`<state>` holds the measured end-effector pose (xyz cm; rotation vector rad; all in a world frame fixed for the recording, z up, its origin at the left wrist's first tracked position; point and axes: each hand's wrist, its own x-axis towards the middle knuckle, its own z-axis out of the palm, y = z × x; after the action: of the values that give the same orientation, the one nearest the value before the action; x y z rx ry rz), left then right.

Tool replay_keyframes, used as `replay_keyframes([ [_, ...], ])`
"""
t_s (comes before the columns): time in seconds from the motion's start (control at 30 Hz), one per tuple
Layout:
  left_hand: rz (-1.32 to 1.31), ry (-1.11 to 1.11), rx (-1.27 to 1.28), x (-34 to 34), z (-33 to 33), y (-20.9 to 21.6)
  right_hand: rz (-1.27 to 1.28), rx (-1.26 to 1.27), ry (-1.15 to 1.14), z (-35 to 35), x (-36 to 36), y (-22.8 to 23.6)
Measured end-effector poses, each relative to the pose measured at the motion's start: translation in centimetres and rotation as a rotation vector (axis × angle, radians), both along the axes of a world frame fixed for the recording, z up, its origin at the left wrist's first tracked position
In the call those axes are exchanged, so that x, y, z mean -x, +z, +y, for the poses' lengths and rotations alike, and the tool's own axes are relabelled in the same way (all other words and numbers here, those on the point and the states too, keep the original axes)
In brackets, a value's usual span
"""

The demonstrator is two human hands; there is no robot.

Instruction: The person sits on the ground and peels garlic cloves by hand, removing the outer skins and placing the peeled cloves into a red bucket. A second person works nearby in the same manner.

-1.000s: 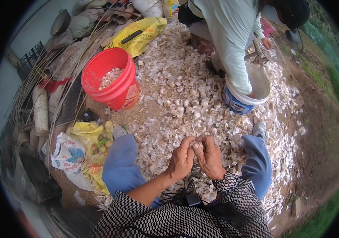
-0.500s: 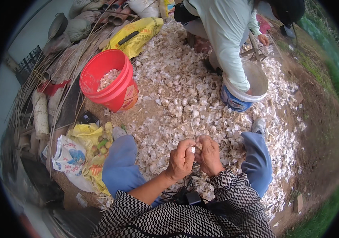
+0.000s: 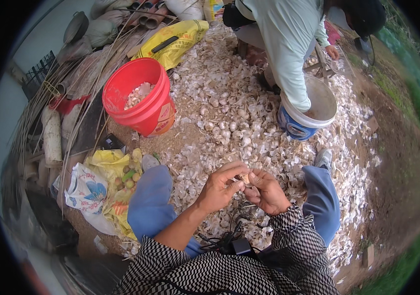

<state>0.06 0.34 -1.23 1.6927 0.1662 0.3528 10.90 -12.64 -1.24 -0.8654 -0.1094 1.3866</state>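
Between my fingertips, over the scattered skins and in front of my lap, is a small pale piece of garlic (image 3: 245, 178). My left hand (image 3: 218, 189) grips it from the left, with thumb and fingers bent round it. From the right, my right hand (image 3: 268, 192) pinches the same piece between thumb and fingers. The fingers partly cover it, so whether it is a single clove or part of a bulb cannot be made out. Several whole garlic bulbs (image 3: 225, 132) lie on the ground beyond my hands, among loose garlic skins (image 3: 195, 169).
A red bucket (image 3: 143, 118) with peeled cloves stands ahead left. A co-worker (image 3: 288, 44) bends over a blue-and-white bucket (image 3: 298, 132), one arm inside it. Yellow and white bags (image 3: 87, 189) with round fruit lie by my left leg. Poles and sacks (image 3: 67, 98) line the left side.
My fingers have shifted and spread a little round the garlic, so more of it shows. The whole scene has slid slightly right and down in the view.
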Motion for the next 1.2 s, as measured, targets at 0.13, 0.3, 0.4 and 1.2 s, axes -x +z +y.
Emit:
replay_keyframes([
  [0.13,0.060,-0.043,0.141,0.2,-0.1,0.7,0.036,0.002,0.008,0.1,0.3,0.2],
  [0.3,0.046,0.092,0.000,0.4,-0.6,0.9,-0.398,0.159,-0.138,0.5,1.1,0.3],
  [0.4,0.035,0.130,-0.088,0.2,-0.6,1.0,-0.480,0.103,-0.130,0.1,0.7,0.3],
  [1.2,0.210,0.089,-0.506,2.1,-1.7,-1.1,0.164,0.164,-0.209,2.6,2.8,-6.4],
])
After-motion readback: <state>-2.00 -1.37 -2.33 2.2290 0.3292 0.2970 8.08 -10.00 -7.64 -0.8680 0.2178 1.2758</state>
